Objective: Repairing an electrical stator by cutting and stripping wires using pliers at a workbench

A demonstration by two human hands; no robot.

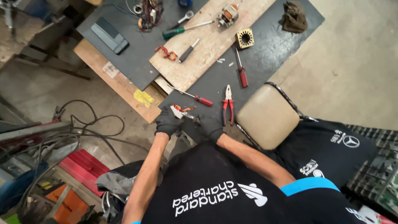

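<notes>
A bare concrete floor (356, 54) spreads pale and dusty on the right and darker on the left. A low table (120, 81) of worn wood carries dark sheet covering and a light wooden board (207, 45). A stool with a tan padded seat (267, 116) stands just beside it. Black cables (89, 128) trail over the floor near red metal boxes (85, 166). The light is even and soft.
</notes>
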